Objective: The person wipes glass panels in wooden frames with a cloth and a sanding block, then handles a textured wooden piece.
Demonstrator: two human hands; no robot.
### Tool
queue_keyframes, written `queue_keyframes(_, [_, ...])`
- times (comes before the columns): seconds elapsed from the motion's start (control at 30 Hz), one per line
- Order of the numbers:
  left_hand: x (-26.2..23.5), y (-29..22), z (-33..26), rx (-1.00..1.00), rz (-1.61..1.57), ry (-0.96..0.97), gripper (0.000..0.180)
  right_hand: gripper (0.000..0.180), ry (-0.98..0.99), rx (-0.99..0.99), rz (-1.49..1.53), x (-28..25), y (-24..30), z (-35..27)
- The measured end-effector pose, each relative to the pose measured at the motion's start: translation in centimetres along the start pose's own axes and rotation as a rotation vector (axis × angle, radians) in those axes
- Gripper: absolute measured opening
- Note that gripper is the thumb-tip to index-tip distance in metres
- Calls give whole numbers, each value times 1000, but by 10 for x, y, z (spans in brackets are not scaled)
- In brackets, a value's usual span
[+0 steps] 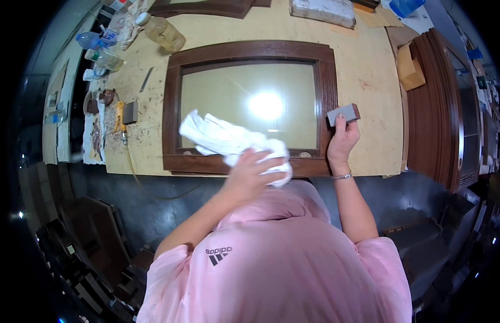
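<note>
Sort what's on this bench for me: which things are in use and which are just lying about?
In use:
left hand holding white rag
right hand holding grey sanding block
dark wooden glazed frame

Lying about:
plastic bottles
yellow tool
cardboard piece
stacked frames

A clear plastic bottle [164,32] lay at the far left of the bench [368,81]. Smaller bottles with blue labels [96,40] lay beside it. A white wrapped pack [323,11] sat at the far edge.
</note>
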State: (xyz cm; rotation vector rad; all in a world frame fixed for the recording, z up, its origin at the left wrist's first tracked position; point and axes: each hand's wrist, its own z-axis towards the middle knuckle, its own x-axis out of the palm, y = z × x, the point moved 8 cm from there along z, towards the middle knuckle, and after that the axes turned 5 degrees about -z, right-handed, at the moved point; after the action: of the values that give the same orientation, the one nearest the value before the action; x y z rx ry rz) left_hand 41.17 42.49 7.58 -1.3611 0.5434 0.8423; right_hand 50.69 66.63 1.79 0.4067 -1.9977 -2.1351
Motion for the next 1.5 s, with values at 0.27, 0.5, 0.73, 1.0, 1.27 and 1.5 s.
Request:
queue_keyframes(0.27, [-207,191,-268,-722,454,-628,32,24,-48,-72,-115,-1,3,4])
queue_keyframes(0.5, [-141,99,-167,-285,323,-389,36,24,-68,-136,-181,3,7,2])
queue_keyframes(0.73, [-170,177,-229,-699,154,-799,35,23,-88,-155,-297,6,7,-3])
queue_keyframes(1.0, [-110,118,-100,-359,323,-371,31,24,-171,-163,-361,4,8,0])
queue_keyframes(1.27, [-171,213,-40,-771,266,-520,30,24,-220,-174,-354,4,5,-1])
queue_keyframes(1.5, [-150,183,-71,-455,76,-408,37,30,-252,-133,-463,1,13,-3])
